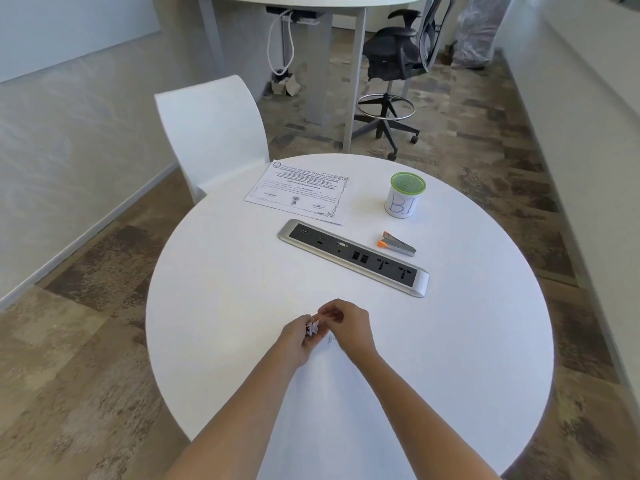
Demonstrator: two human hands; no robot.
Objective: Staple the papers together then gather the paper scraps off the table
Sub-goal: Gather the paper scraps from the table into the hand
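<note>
The papers [298, 191], printed like a certificate, lie flat at the far left of the round white table [450, 341]. A small grey stapler with orange ends [398, 244] lies to the right, past the socket strip. My left hand [299, 337] is cupped over the table's middle and holds a bunch of crumpled paper scraps [313, 328]. My right hand [349, 327] is right beside it, fingertips pinched at the scraps. One small scrap [331, 339] lies on the table between my hands.
A small bin [405, 197] with a green mesh rim and a white label stands at the far right. A grey socket strip [353, 256] is set across the table's middle. A white chair [214, 133] stands behind the table's far left edge.
</note>
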